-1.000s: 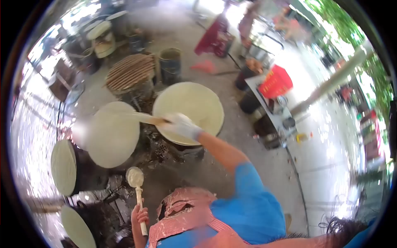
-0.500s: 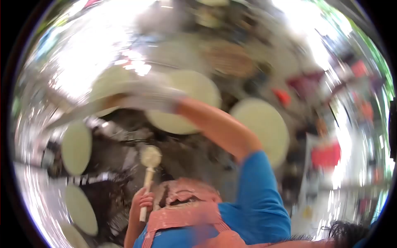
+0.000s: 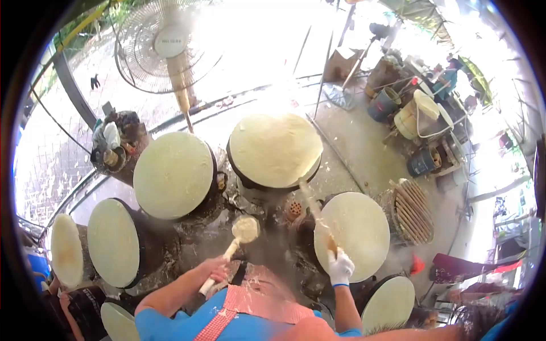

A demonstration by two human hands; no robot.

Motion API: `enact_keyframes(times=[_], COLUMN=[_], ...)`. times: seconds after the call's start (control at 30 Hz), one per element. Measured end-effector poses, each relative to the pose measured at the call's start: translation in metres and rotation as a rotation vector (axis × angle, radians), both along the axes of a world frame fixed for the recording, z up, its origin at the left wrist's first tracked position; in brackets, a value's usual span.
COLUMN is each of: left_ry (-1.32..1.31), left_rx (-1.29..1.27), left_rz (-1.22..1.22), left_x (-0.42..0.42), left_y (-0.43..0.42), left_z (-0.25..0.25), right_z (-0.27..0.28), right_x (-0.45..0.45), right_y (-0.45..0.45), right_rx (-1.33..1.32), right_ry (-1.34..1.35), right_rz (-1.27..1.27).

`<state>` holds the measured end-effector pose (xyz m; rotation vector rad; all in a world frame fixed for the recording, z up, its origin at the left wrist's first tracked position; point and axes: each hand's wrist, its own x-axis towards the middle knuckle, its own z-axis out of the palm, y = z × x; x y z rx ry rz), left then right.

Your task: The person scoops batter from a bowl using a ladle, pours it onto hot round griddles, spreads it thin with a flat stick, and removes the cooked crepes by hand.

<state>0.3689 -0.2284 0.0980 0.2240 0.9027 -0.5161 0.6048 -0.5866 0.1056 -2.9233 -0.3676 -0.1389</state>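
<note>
My left hand [image 3: 213, 270], bare, is closed around the pale handle of a ladle [image 3: 245, 229]. Thick, pale batter coats the ladle's round head, held above the dark gap between the griddles. In a white glove, my right hand [image 3: 341, 267] grips the wooden handle of a long, flat spatula [image 3: 313, 204]. The spatula's blurred blade reaches toward the lower edge of the far-middle pancake [image 3: 276, 149], which looks puffed and uneven; whether they touch I cannot tell. Under the gloved hand lies the right-hand pancake [image 3: 355, 233], pale and smooth on its round griddle.
More round pancakes curve away to the left [image 3: 173, 175], and another is at lower right [image 3: 389, 307]. A standing fan [image 3: 170, 42] is at the back. On the right are a slatted round rack [image 3: 412, 213] and several buckets [image 3: 424, 162]. Another person's arm [image 3: 71, 315] shows at lower left.
The view has swung and sharpened. My gloved hand has come from the far left, arm outstretched, back to my right side with the spatula. My left hand keeps hold of the ladle.
</note>
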Motion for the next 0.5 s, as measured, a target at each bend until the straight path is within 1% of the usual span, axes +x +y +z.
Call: enact_keyframes(times=[0.03, 0.07, 0.13, 0.17, 0.23, 0.3, 0.37, 0.4, 0.43, 0.47, 0.5], left_ry=[0.005, 0.033, 0.011, 0.004, 0.038, 0.079, 0.038, 0.013, 0.045, 0.039, 0.035], left_rx=[0.027, 0.038, -0.031, -0.055, -0.076, -0.219, -0.217, -0.213, -0.211, -0.17, -0.129], left_rz=[-0.033, -0.013, 0.046, 0.062, 0.107, 0.184, 0.224, 0.248, 0.246, 0.257, 0.269], left_x=[0.004, 0.007, 0.01, 0.012, 0.016, 0.01, 0.012, 0.015, 0.019, 0.018, 0.015], left_y=[0.006, 0.011, 0.014, 0.015, 0.008, 0.001, -0.011, -0.018, -0.024, -0.029, -0.036], left_z=[-0.002, -0.005, -0.006, -0.007, 0.002, -0.02, -0.004, 0.006, 0.015, 0.015, 0.014], right_z=[0.004, 0.012, 0.027, 0.026, 0.02, 0.017, 0.01, 0.004, -0.005, -0.015, -0.028], right_x=[-0.009, -0.013, -0.011, -0.005, 0.013, 0.03, 0.05, 0.062, 0.073, 0.085, 0.097], right_y=[0.005, 0.011, 0.023, 0.026, 0.033, 0.053, 0.08, 0.095, 0.11, 0.126, 0.143], right_rx=[-0.034, -0.038, -0.044, -0.02, 0.038, 0.022, 0.051, 0.03, 0.009, -0.016, -0.017], right_ry=[0.003, 0.02, 0.049, 0.009, -0.073, -0.045, -0.024, -0.031, -0.038, -0.044, -0.125], right_rz=[0.049, 0.099, 0.197, 0.276, 0.442, 0.469, 0.537, 0.591, 0.646, 0.702, 0.772])
